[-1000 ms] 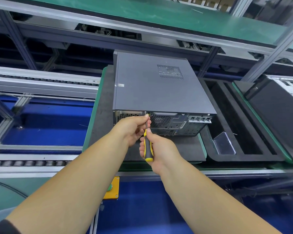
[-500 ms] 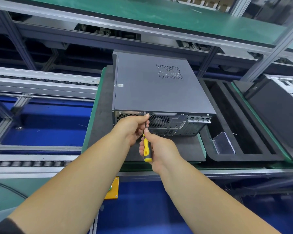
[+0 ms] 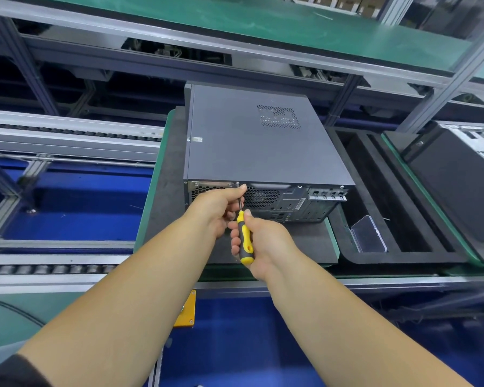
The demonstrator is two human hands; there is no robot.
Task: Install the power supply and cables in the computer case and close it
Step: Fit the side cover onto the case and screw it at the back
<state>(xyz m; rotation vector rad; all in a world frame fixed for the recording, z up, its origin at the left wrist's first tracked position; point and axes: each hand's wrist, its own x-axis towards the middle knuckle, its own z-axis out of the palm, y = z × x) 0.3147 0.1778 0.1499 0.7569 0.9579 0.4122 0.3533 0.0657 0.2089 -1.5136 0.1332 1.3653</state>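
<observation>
Nearest the camera, both forearms reach forward to the rear face of the computer case (image 3: 263, 141). The right hand (image 3: 266, 244) is wrapped round the yellow-and-black handle of a screwdriver (image 3: 245, 238), fingers curled on its left side and thumb laid along the top by the shaft. The left hand (image 3: 217, 206) sits just beyond and left of it, its fingers pinched round the thin metal shaft close to the tip, with the forefinger touching the top edge of the rear panel, where the tip meets a screw (image 3: 237, 184). Compared with half a second ago, the handle shows more of its length and the right thumb lies a little further up it; the left hand has stayed where it was, and the case has not moved. The case lies flat with its lid on, on a dark mat (image 3: 165, 191) over a green-edged pallet. To the right, a black foam tray (image 3: 403, 255) holds a small clear plastic box (image 3: 369, 236), and further right stands a second case (image 3: 456, 185). On the left run roller conveyor rails (image 3: 67, 141), and at the far side a green shelf (image 3: 263, 20) crosses the scene.
</observation>
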